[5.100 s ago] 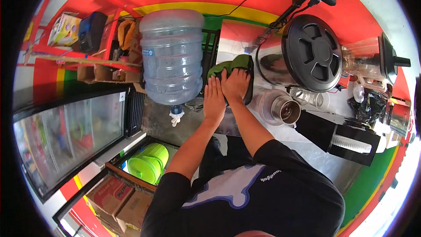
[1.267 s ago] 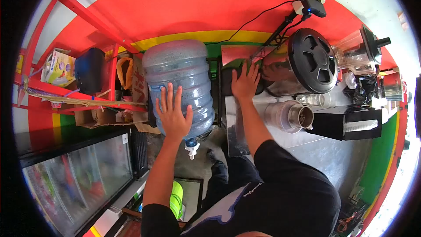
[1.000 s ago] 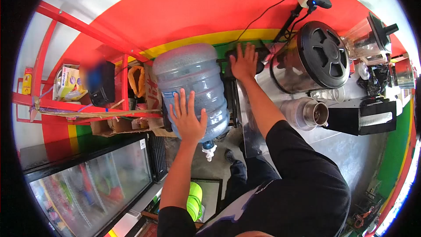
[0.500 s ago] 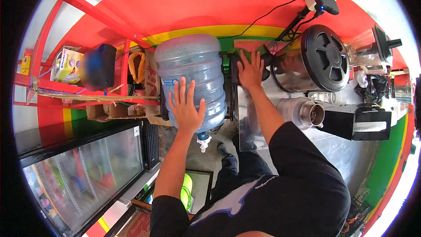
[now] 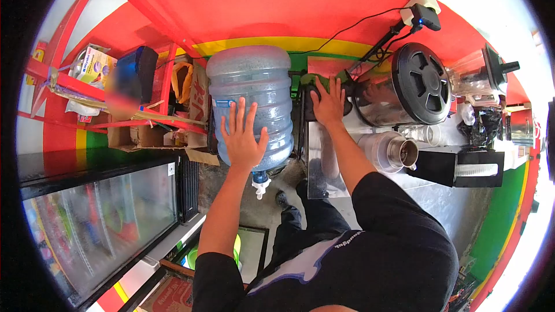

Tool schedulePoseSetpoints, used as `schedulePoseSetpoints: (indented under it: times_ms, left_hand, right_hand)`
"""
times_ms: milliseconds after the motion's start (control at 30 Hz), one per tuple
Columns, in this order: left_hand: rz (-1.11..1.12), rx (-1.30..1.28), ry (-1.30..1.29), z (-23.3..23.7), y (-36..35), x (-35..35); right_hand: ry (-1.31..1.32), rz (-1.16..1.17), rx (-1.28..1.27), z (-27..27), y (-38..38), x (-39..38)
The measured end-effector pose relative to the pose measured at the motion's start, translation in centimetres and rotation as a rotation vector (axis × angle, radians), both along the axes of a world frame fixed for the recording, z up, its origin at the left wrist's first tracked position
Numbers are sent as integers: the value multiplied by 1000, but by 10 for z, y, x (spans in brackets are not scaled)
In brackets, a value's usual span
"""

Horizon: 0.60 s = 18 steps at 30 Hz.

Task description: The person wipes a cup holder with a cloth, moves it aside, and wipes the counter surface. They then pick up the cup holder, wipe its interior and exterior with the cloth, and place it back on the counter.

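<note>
A large blue water bottle (image 5: pixel 250 81) lies in the middle of the view, its white tap (image 5: pixel 261 185) at the near end. My left hand (image 5: pixel 243 138) rests flat against the bottle's side, fingers spread. To the right of the bottle, my right hand (image 5: pixel 329 103) lies with fingers apart on a dark green cloth (image 5: pixel 310 82) over a black object at the edge of the metal table (image 5: pixel 321 182). Whether the palm presses on the cloth or the black object is hidden. Neither hand has its fingers wrapped round anything.
Right of my right hand stand a steel container with a black lid (image 5: pixel 425 84), a metal-rimmed jug (image 5: pixel 393 151), a black box (image 5: pixel 462 169) and a blender (image 5: pixel 483 75). A red shelf (image 5: pixel 167 89) and a glass-topped freezer (image 5: pixel 110 219) occupy the left. A green bucket (image 5: pixel 237 249) sits below.
The view has shifted slightly, so the shelf and freezer appear displaced. Both hands keep their places, the left on the bottle and the right on the cloth.
</note>
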<state>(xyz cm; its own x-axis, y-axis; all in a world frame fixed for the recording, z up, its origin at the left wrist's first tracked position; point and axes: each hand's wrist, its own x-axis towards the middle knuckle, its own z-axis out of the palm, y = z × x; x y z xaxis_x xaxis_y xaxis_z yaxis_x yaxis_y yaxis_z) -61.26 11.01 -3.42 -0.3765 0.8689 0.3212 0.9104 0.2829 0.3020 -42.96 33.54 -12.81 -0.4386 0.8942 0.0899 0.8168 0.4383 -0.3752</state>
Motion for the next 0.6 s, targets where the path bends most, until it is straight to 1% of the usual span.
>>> schedulePoseSetpoints:
  times_ms: [100, 167, 233, 300, 367, 433, 500, 567, 600]
  left_hand:
    - [-10, -1, 4, 2, -1, 1]
    - [-2, 3, 10, 3, 1, -2]
    - [6, 15, -2, 1, 1, 0]
    - [9, 19, -8, 2, 1, 0]
    - [13, 17, -29, 2, 0, -1]
    - [10, 30, -17, 1, 0, -2]
    - [21, 43, -59, 2, 1, -2]
    - [15, 33, -49, 1, 0, -3]
    - [18, 48, -41, -1, -1, -3]
  right_hand:
    - [-7, -21, -15, 2, 13, -5]
    - [-77, -88, -69, 8, 28, -22]
    - [-92, -87, -58, 10, 22, -24]
    - [-80, 87, -57, 11, 1, -9]
    - [-133, 147, -2, 2, -40, 14]
    - [-174, 136, -30, -2, -84, 41]
    - [-203, 120, -60, -2, -107, 57]
    - [-229, 120, -94, 0, -117, 64]
    - [-213, 68, -75, 0, -108, 55]
